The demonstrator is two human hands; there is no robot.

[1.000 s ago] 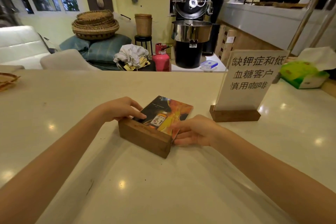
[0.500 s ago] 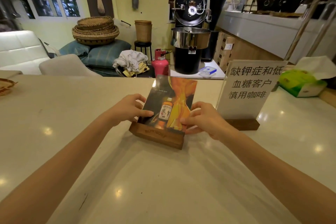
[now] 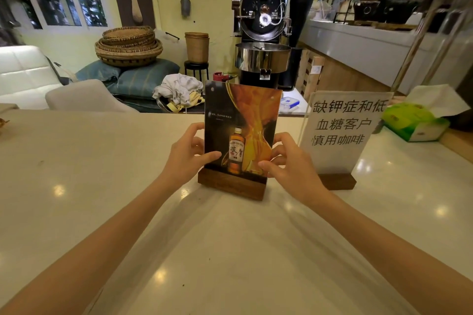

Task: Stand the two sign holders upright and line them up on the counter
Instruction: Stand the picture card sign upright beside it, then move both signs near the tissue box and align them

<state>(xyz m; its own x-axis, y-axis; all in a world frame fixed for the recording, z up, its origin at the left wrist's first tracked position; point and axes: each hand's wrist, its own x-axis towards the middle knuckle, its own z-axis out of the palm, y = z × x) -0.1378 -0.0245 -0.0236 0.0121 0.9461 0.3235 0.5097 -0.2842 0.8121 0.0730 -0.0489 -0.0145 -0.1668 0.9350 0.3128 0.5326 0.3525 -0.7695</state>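
Observation:
A sign holder with a whisky-bottle picture (image 3: 242, 130) stands upright on its dark wooden base in the middle of the pale counter (image 3: 102, 186). My left hand (image 3: 188, 155) grips its left edge, thumb on the front. Its right edge is held by my right hand (image 3: 286, 161), thumb on the picture's lower corner. A second sign holder (image 3: 337, 133), white with black Chinese text, stands upright on a wooden base just to the right, partly behind my right hand.
A green tissue box (image 3: 414, 120) lies at the counter's far right by a slanted metal pole (image 3: 419, 33). Beyond the counter's far edge are a coffee roaster (image 3: 263, 30), stacked baskets (image 3: 128, 45), cushions and white seats (image 3: 23, 74).
The whisky sign holder lay flat on its back with my hands at its base; both hands tipped it up, and it stands upright now. The white sign has not moved.

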